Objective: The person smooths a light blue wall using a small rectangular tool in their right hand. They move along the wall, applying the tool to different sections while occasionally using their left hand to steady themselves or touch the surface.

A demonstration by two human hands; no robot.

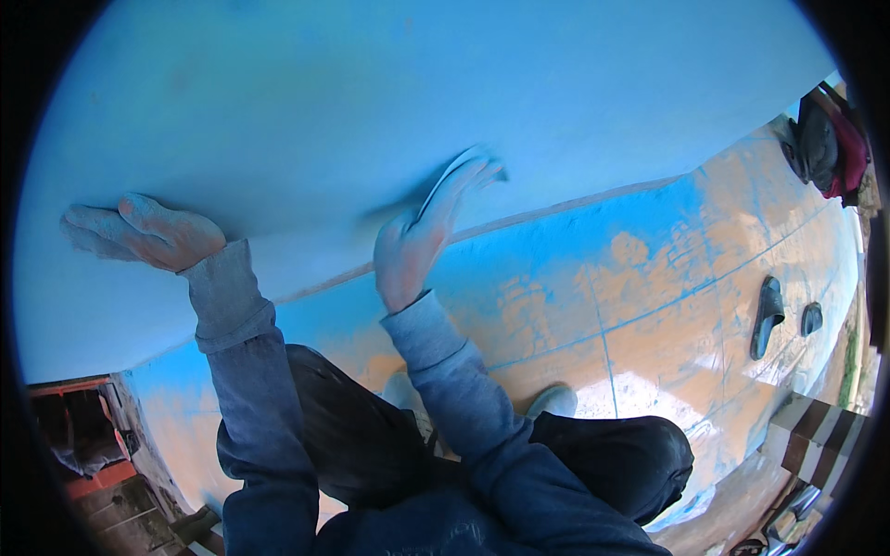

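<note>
We are squatting at a blue wall [371, 102], both forearms reaching forward. Our left hand [153, 232] is lying open on the wall with nothing in it that we are seeing; its fingers are pointing left. Our right hand [417, 246] is gripping a thin pale sheet [451, 172], keeping it between its nearly straight fingers and the wall, low down near the wall's bottom edge. The fingertips are showing blurred, so we cannot tell how the thumb is bearing on the sheet.

As we are judging it, the sheet is depending on a light hold: if the fingers are pressing unevenly, it could be folding or sliding out. Its curved edge could be catching on the wall if it is tilting further. Dust is coating both hands, and that could be making the hold slippery. Bare knuckles could be scraping if the sheet is slipping aside.

Below, blue powder [612, 215] is covering part of the orange floor [547, 347]; loose powder under our shoes [554, 401] could be costing us footing, especially while we are leaning forward. A dark sandal [767, 320] is lying off to the right, well apart from us.
</note>
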